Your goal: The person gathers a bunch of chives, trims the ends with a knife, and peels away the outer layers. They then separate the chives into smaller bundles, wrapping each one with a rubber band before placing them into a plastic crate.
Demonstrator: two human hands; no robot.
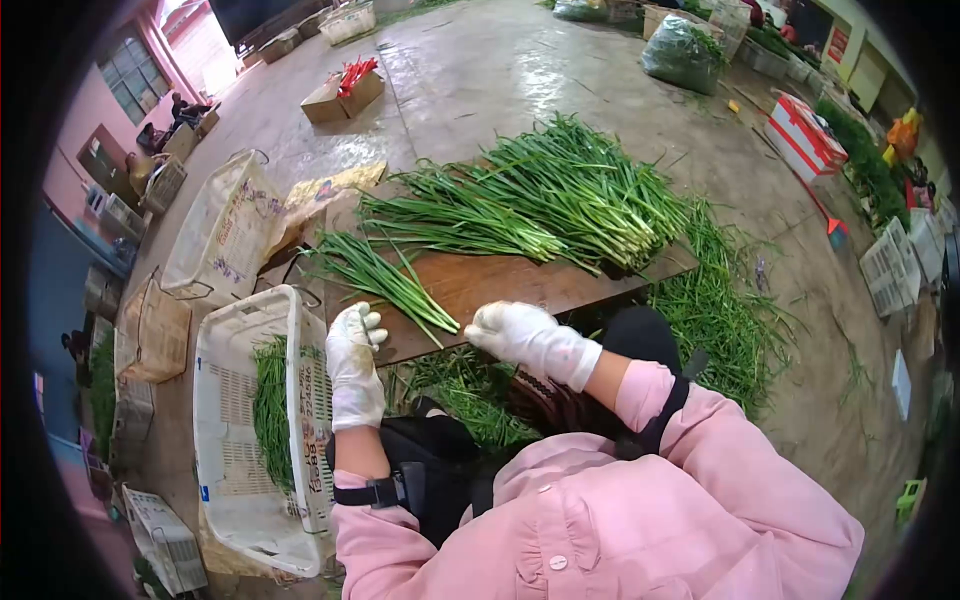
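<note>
A large pile of green stalks with pale ends (590, 195) lies across the back of a brown wooden board (500, 285). Nearer, a small bunch of stalks (385, 280) rests apart on the board's left side, its pale ends pointing toward me. My left hand (354, 350), in a white glove, is at the board's front left edge with its fingers curled; what they hold, if anything, is hidden. My right hand (520, 335), also gloved in white, is closed just right of the bunch's pale ends. Whether anything is between its fingers is too small to tell.
Left of the board stands a white crate (225, 400) with green stalks inside; another crate (225, 235) is behind it. Loose greens (725, 310) cover the floor at right and under the board. Farther off are a cardboard box (340, 98) and a red-and-white box (805, 138).
</note>
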